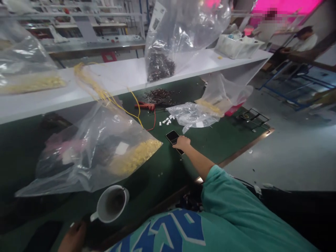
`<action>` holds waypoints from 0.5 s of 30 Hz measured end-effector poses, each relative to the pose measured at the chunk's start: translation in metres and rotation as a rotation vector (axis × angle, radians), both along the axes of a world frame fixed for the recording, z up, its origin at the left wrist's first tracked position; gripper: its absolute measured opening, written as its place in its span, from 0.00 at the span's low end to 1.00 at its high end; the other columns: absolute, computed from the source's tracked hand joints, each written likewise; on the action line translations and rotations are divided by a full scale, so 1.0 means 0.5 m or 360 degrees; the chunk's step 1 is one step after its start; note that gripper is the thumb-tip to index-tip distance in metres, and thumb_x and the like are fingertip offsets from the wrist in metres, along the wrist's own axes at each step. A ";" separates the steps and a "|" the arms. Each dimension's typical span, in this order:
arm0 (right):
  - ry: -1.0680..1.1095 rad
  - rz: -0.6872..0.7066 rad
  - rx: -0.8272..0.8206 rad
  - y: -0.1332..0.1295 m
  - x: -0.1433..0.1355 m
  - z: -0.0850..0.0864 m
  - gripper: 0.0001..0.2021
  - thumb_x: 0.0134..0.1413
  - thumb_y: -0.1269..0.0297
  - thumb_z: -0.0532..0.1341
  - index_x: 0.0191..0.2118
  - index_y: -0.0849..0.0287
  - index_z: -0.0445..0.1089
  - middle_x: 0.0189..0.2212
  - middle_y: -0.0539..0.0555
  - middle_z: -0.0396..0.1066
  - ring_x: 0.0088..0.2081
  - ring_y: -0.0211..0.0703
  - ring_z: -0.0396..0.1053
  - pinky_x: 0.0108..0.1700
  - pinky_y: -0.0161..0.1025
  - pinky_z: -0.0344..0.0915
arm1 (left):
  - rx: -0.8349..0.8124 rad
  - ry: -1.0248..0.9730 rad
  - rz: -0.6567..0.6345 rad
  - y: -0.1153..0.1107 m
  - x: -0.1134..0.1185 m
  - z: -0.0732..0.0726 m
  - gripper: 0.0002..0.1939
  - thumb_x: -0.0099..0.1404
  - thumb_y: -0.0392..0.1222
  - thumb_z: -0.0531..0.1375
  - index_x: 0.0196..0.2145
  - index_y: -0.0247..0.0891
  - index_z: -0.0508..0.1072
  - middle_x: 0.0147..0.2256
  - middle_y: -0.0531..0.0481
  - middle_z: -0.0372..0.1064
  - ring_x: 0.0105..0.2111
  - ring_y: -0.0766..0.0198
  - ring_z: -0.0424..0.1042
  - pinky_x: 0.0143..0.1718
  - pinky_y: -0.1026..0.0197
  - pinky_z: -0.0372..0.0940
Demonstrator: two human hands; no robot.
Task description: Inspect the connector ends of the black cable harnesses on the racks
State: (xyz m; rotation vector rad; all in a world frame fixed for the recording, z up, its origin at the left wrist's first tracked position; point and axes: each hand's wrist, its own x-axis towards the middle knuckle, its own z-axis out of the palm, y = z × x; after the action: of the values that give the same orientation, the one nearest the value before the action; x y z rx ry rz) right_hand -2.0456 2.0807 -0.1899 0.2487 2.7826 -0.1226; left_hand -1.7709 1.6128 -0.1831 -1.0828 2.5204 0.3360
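My right hand [182, 142] is closed on the right edge of a smartphone [172, 136] lying on the green table mat; the screen is dark. At the lower left, my left hand [73, 236] is curled, dim and partly cut off by the frame. A tiny white spot shows at its fingertips; I cannot tell what it is. Beside that hand stands a white mug [111, 206], its handle towards the hand. Several small white connector pieces [168, 119] lie beyond the phone, near red-handled pliers [145, 105].
A large clear bag with yellow pieces [133, 157] covers the table's left. A pile of dark small parts [159, 96] lies below the white shelf [120, 73], which bears more bags and a white bin [236, 47]. Yellow wires [105, 94] hang off it. People sit at the back right.
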 end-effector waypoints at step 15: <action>0.0058 0.0046 -0.0162 -0.030 0.113 0.037 0.22 0.50 0.53 0.47 0.46 0.50 0.70 0.42 0.61 0.72 0.43 0.53 0.71 0.37 0.44 0.67 | 0.0414 0.0356 0.0020 0.026 0.077 0.015 0.12 0.58 0.35 0.48 0.33 0.37 0.71 0.35 0.50 0.71 0.37 0.63 0.69 0.36 0.66 0.59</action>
State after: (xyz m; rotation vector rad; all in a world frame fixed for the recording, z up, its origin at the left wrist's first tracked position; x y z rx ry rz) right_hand -1.9894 2.0655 -0.1715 0.1820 2.8044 -0.2630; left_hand -1.7323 1.6256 -0.1754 -1.0066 2.5665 0.8047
